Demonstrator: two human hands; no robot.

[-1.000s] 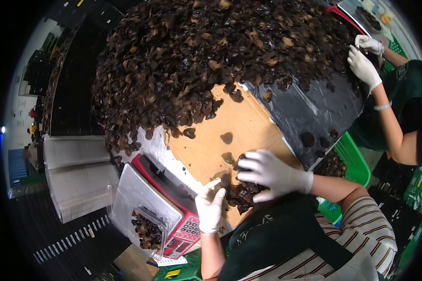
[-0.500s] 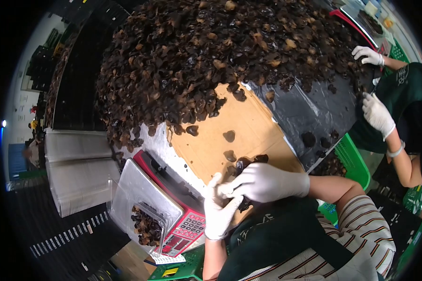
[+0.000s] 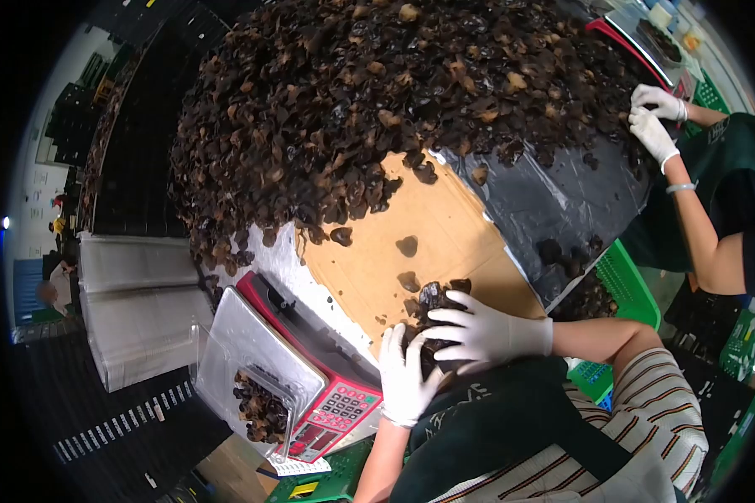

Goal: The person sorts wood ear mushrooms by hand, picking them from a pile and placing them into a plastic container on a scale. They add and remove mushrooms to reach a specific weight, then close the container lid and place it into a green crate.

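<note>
Brown cardboard point(image 3: 445, 210) lies on the table point(image 3: 270, 251), and near its lower end, close against the wearer's apron point(image 3: 486, 419), sits a small pile point(image 3: 430, 295) of black fungus. Both own hands wear white gloves and reach into this pile. The right hand point(image 3: 495, 331) comes in from the right, its fingers spread over the pieces and touching them from above. The left hand point(image 3: 406, 381) is at the pile's left edge, fingers slightly parted and thumb held away from them; whether a piece lies under its palm, I cannot tell. Two loose pieces, an upper one point(image 3: 407, 246) and a lower one point(image 3: 408, 281), rest on the cardboard just beyond the pile. Past them rises a big heap point(image 3: 394, 92) of fungus, spilling onto the cardboard's far end and a black sheet point(image 3: 554, 201) to the right. Beside the left hand stands a red scale point(image 3: 273, 335) with a clear tub point(image 3: 292, 419) of fungus on its plate. At right, a green basket point(image 3: 629, 285) sits below the sheet, and a co-worker's gloved hands point(image 3: 656, 138) are close together at the heap's edge.
</note>
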